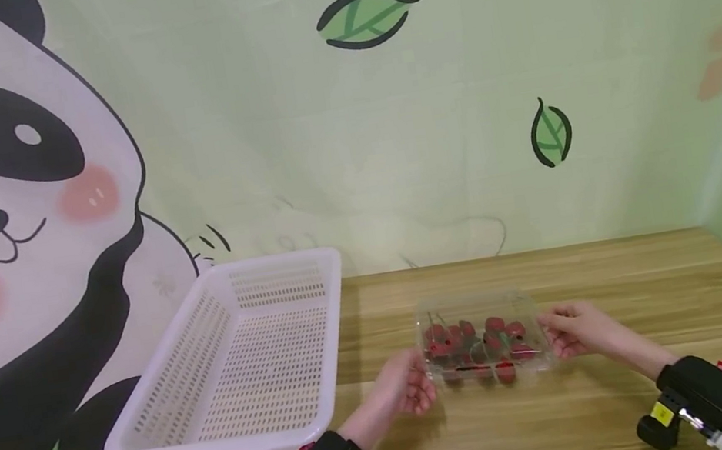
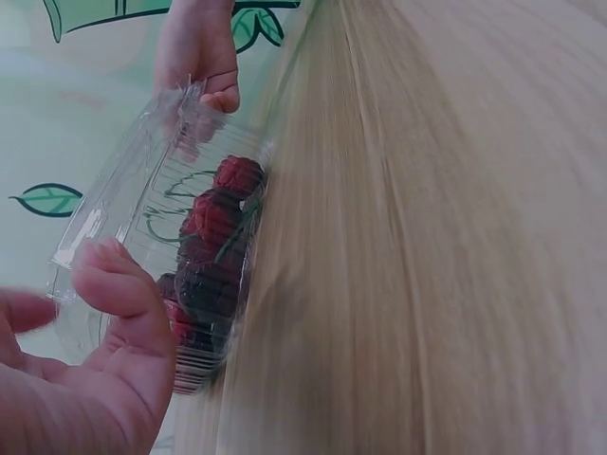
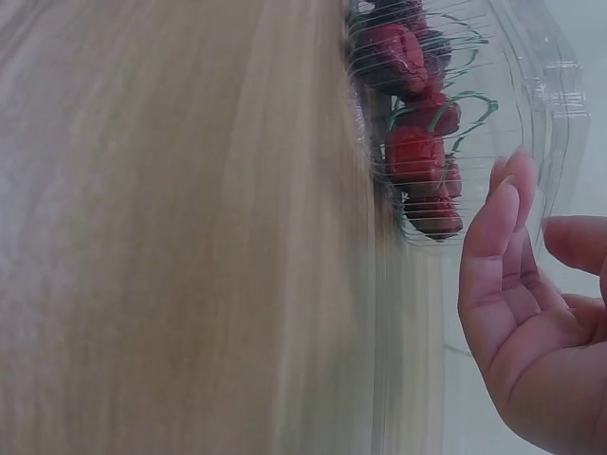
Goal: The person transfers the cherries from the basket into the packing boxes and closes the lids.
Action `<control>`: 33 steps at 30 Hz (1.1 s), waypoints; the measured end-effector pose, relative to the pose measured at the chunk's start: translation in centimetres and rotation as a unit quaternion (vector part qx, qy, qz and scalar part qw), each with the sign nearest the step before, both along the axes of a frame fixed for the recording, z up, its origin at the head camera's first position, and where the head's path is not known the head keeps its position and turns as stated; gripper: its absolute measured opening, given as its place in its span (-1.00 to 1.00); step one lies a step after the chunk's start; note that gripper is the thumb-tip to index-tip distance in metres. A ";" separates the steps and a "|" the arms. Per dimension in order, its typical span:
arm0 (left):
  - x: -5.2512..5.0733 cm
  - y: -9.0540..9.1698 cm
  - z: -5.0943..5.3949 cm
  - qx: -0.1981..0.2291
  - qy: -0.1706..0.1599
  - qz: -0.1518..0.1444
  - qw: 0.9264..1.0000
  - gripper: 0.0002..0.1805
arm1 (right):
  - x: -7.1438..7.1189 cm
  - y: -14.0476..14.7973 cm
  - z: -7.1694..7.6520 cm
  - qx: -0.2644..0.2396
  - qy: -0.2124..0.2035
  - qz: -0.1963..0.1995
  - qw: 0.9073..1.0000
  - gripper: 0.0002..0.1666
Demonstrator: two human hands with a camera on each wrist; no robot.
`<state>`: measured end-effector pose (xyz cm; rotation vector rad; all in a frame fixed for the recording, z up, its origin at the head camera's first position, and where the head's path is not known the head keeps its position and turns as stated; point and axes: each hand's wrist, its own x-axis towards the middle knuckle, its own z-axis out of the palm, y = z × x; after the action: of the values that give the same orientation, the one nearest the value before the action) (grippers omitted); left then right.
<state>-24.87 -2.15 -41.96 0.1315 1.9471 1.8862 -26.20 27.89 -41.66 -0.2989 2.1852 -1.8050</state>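
Observation:
A clear plastic box (image 1: 478,305) with a ribbed wall stands on the table, holding several dark red cherries (image 1: 495,325) with thin green stems. At its left end is my left hand (image 1: 407,385), fingers loosely bent. The left wrist view shows this thumb, blurred, apart from the fingers (image 2: 119,284) beside the plastic. My right hand (image 1: 580,332) is at the opposite end, fingertips at the corner. In the right wrist view its fingers (image 3: 493,232) are fairly straight beside the box wall, with a gap to the thumb. Whether either hand bears the box's weight cannot be made out.
Left of the box, a white plastic basket (image 1: 328,409) with slotted walls stands on the wooden table (image 1: 607,421). A green cloth backdrop (image 1: 245,102) with a printed panda and leaves rises behind the table and along its right side.

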 end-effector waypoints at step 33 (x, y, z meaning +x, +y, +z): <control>0.6 -0.7 -0.6 0.089 0.032 -0.015 0.995 -0.92 | 0.4 -0.7 0.3 0.027 -0.005 -0.047 0.999 -0.63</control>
<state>-24.24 -2.81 -42.56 0.2762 1.8050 2.0557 -25.84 27.20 -41.36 -0.1779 2.2707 -1.7883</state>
